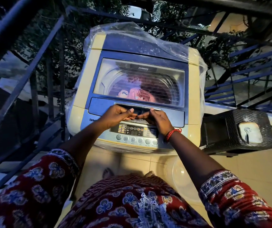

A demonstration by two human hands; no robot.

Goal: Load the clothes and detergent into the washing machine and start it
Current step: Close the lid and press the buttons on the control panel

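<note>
A top-loading washing machine [192,79], cream with a blue top, stands before me with its glass lid [115,76] down. Through the glass I see reddish and dark clothes [150,91] in the drum. My left hand [115,115] and my right hand [156,118] are side by side on the lid's front handle recess [140,110], fingers curled into it. Just below my hands lies the control panel [133,131] with a dark display and a row of round buttons. No detergent container is visible.
Clear plastic sheeting [148,38] drapes the machine's back and right side. A dark woven stool [237,130] with a pale object on top stands to the right. Metal railings [38,63] run on the left and behind. A translucent tub [179,175] sits on the tiled floor.
</note>
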